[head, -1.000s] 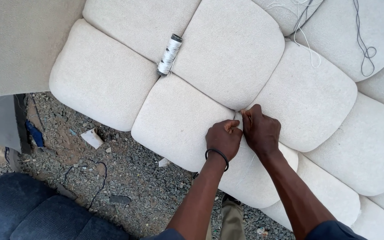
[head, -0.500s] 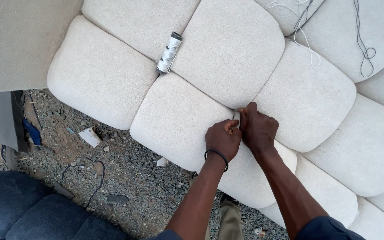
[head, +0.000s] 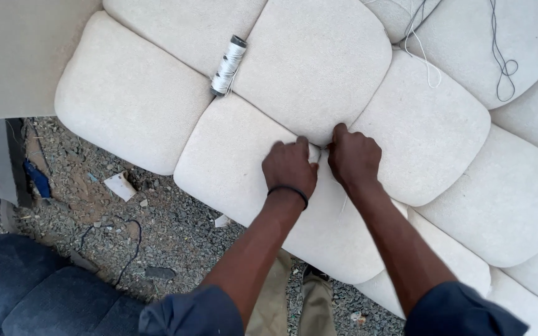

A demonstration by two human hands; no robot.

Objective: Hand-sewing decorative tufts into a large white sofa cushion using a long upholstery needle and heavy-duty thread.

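Observation:
A cream tufted cushion panel (head: 319, 68) made of several puffy squares fills the upper and right of the view. My left hand (head: 289, 167), with a dark band at the wrist, and my right hand (head: 354, 157) press side by side at a seam junction where the squares meet. Both have fingers curled and pinching at the fabric there; what lies between the fingertips is hidden. A thin pale thread runs down from under my right hand. A spool of white thread (head: 228, 65) lies in a seam above and left of my hands.
Loose white and dark threads (head: 502, 68) trail over the panel at the upper right. Gravel ground (head: 157, 230) lies below the panel with a white scrap (head: 120, 186) and a dark cord. A dark blue cushion (head: 26, 292) sits at the lower left, a beige board (head: 14, 50) at the upper left.
My hands stay at the same seam junction; the view has shifted slightly, nothing else has visibly changed.

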